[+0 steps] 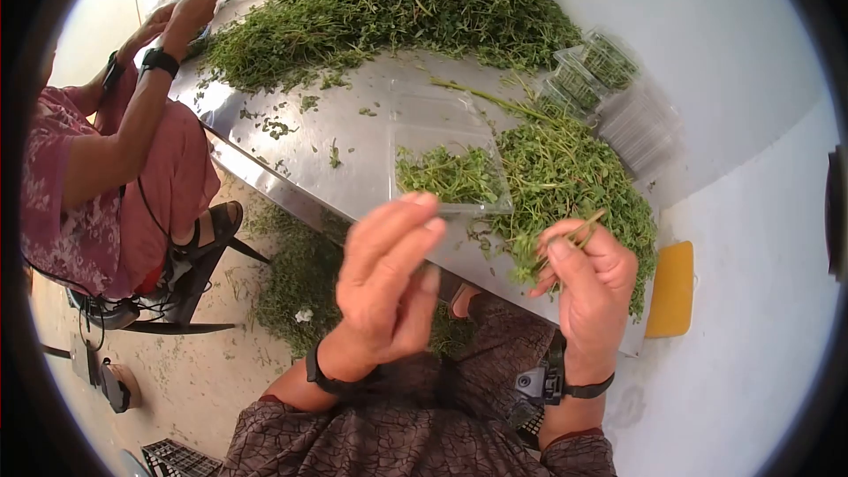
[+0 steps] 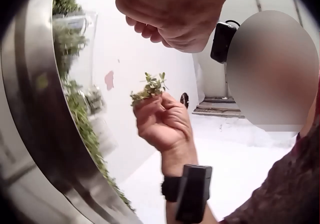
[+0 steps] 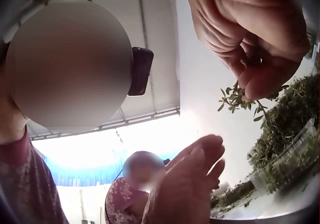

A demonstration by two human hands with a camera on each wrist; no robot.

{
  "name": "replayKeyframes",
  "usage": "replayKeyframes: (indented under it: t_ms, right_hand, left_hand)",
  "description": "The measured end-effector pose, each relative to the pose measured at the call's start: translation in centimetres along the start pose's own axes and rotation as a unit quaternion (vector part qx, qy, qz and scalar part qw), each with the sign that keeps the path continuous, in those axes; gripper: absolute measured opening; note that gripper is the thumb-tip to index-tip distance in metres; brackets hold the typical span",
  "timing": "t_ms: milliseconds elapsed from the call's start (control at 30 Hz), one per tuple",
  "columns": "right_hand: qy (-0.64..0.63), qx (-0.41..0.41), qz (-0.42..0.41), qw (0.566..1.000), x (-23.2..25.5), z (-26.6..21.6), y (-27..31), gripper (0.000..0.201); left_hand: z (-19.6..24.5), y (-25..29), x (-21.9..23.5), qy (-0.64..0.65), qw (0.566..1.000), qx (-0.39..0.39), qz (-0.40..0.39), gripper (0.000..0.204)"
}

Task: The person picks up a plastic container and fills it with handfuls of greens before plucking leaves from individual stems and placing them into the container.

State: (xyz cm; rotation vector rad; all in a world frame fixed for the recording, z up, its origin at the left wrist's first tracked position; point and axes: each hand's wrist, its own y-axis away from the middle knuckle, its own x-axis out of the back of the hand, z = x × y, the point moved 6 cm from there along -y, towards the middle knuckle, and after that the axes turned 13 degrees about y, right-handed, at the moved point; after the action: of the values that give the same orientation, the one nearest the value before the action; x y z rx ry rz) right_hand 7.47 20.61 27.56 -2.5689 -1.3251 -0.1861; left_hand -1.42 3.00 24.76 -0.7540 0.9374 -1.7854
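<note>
My right hand (image 1: 594, 276) pinches a small bunch of leafy green sprigs (image 1: 528, 256) between thumb and fingers, stems poking out above. In the left wrist view the same sprigs (image 2: 150, 88) stick up from the fingertips. To the left, my left hand (image 1: 389, 278) is raised with its fingers extended and nothing in them. Beyond the hands, an open clear plastic box (image 1: 450, 205) on the metal table (image 1: 353, 137) holds a layer of sprigs. A loose pile of sprigs (image 1: 565, 168) lies right of the box, partly behind my right hand.
A large heap of greens (image 1: 415, 9) covers the back of the table. Filled clear boxes (image 1: 587, 75) and a stack of nested plastic trays (image 1: 640, 128) stand by the wall. Another person (image 1: 115, 150) sits at the left. A yellow board (image 1: 671, 290) is at the right.
</note>
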Motion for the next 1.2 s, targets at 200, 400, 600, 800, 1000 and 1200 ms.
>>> replayKeyframes:
  t_ms: [200, 400, 600, 800, 1000, 1200]
  right_hand:
    - [0.037, 0.038, -0.003, 0.999, -2.1, -2.5, -3.8, 0.015]
    - [-0.103, -0.022, -0.066, 0.992, -5.8, -0.5, -6.4, 0.017]
    - [-0.139, -0.111, -0.144, 0.973, -7.9, 2.9, -7.9, 0.03]
    - [0.055, -0.094, -0.131, 0.985, -5.8, 1.7, -6.9, 0.035]
    - [0.409, 0.295, -0.033, 0.863, -5.5, -0.6, -7.5, 0.031]
    - [0.48, 0.35, -0.114, 0.796, -8.6, 0.2, -7.2, 0.035]
  left_hand:
    - [-4.2, 0.9, 0.2, -0.127, 0.989, 0.056, -0.041, 0.044]
    - [-5.6, 2.0, -0.2, -0.145, 0.987, 0.035, -0.056, 0.041]
    - [-6.4, 3.0, -0.3, -0.107, 0.994, 0.021, -0.028, 0.039]
    - [-7.1, 3.5, -0.3, -0.079, 0.997, 0.008, -0.011, 0.041]
    - [-7.4, 3.6, -0.3, -0.067, 0.998, -0.008, -0.001, 0.044]
    - [-7.7, 3.6, -0.3, -0.05, 0.999, -0.01, 0.004, 0.046]
